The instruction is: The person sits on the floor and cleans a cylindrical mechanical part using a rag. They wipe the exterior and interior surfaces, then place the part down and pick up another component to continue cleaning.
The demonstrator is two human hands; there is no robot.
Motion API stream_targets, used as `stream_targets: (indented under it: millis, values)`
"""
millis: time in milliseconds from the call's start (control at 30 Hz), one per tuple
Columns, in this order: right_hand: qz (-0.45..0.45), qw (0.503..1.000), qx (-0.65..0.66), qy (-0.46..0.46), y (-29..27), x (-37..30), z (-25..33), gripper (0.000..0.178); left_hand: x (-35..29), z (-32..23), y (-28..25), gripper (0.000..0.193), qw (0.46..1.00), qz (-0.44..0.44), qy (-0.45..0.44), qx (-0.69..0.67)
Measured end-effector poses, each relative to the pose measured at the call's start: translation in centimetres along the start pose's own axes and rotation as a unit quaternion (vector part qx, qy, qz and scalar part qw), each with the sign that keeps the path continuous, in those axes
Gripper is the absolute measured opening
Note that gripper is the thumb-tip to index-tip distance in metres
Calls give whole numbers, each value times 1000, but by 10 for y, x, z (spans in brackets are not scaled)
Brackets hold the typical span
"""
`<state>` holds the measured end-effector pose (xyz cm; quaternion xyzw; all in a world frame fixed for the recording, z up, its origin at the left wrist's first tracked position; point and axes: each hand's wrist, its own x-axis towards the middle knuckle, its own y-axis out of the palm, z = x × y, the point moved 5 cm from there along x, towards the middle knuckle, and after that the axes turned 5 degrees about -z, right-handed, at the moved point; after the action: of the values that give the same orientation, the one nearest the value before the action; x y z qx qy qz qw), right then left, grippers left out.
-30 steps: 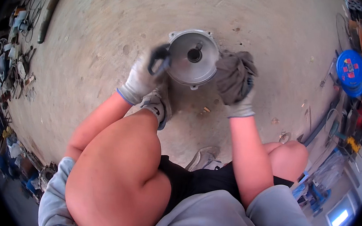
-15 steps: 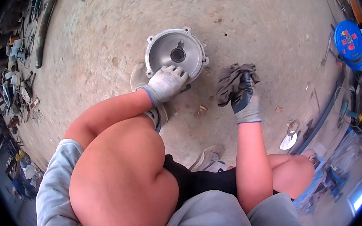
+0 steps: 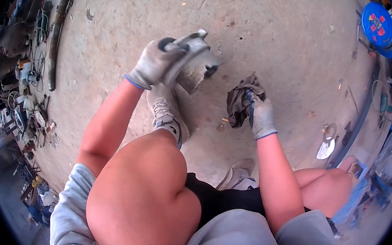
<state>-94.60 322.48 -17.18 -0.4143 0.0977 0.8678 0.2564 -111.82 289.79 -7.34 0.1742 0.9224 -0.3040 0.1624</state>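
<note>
My left hand [image 3: 153, 64], in a grey work glove, grips the rim of a round cast metal housing [image 3: 193, 65]. The housing is tipped on its side above the floor, its rough outer face toward the right and its bowl turned away to the left. Motion blurs it a little. To the right, my right hand [image 3: 260, 114], in a grey glove with a dark palm, is closed on a crumpled dark brown rag [image 3: 241, 100]. Rag and housing are apart. Just below the housing is my left shoe [image 3: 163, 107].
A long pipe [image 3: 58, 38] lies along the left, beside a clutter of tools and parts. A blue reel [image 3: 378, 29] stands at the upper right. A metal ring [image 3: 330, 131] and a white disc [image 3: 326, 148] lie on the concrete floor [image 3: 279, 41] at the right.
My left hand has tilted the housing from bowl-up onto its side, so its outer face shows. The right hand with the rag has shifted slightly down and left.
</note>
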Motion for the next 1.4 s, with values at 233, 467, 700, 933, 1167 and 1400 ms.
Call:
stream_targets:
  millis: [233, 467, 700, 933, 1167, 1400]
  values:
    - [169, 886, -279, -330, 46, -3, -6, 34, 13, 106, 21, 67, 908, -121, 296, 270]
    - [171, 807, -389, -411, 130, -56, 46, 57, 2, 79, 23, 65, 979, -60, 165, 99]
    - [223, 620, -652, -375, 189, -62, 88, 39, 3, 132, 33, 54, 992, -89, 88, 26]
    - [280, 700, -614, -234, 185, -46, 88, 38, -13, 141, 38, 39, 949, -223, 178, 132]
    - [273, 923, 89, 255, 168, -8, 23, 31, -42, 128, 68, 40, 961, -259, 60, -77]
    - [270, 873, 390, 117, 112, 12, 36, 23, -43, 117, 61, 40, 957, -271, 12, -99]
